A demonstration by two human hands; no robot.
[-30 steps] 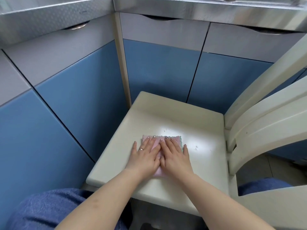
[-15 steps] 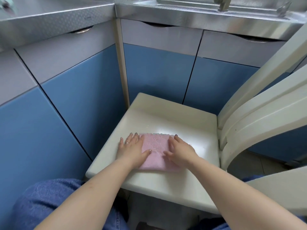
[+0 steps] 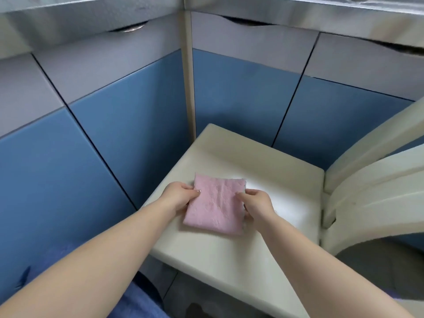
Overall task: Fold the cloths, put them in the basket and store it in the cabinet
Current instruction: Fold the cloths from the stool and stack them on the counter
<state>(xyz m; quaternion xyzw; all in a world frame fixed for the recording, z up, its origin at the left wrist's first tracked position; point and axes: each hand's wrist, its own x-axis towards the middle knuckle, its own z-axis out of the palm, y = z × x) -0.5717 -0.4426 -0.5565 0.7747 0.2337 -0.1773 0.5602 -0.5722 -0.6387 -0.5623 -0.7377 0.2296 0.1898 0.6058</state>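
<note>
Knees: my blue denim [image 3: 137, 301] fills the bottom edge, soft and blurred; I am crouched close to the seat.
Forearms: both reach forward over the near edge of the seat, bare, converging on the cloth.
Left hand [image 3: 177, 197]: it pinches the cloth's left edge, thumb on top and fingers curled under, as far as I can see.
Right hand [image 3: 258, 204]: it grips the right edge the same way, thumb over the top face, fingers tucked beneath.
Cloth [image 3: 215, 203]: a pink square, folded small, held between my hands on or just above the middle of the seat; I cannot tell if it is lifted clear. The pile looks fluffy, with a faint embossed pattern, and a thin pale trim shows along the right edge.
Seat [image 3: 229, 260]: a cream chair, smooth and glossy, with rounded corners and a bright glare patch right of the cloth. Its curved backrest slats [image 3: 371, 180] rise on the right.
Cabinet [image 3: 241, 106]: matte blue doors with grey upper bands and scooped handle cut-outs, all shut, meeting at an inside corner behind the chair.
Counter [image 3: 275, 10]: brushed steel along the top, blurred.
Progress: I judge this cloth folded and ready to carry. No basket is in view, so I cannot say how many cloths are done.
Left: place this cloth in the basket, fold any others, then open a door and store the basket.
</note>
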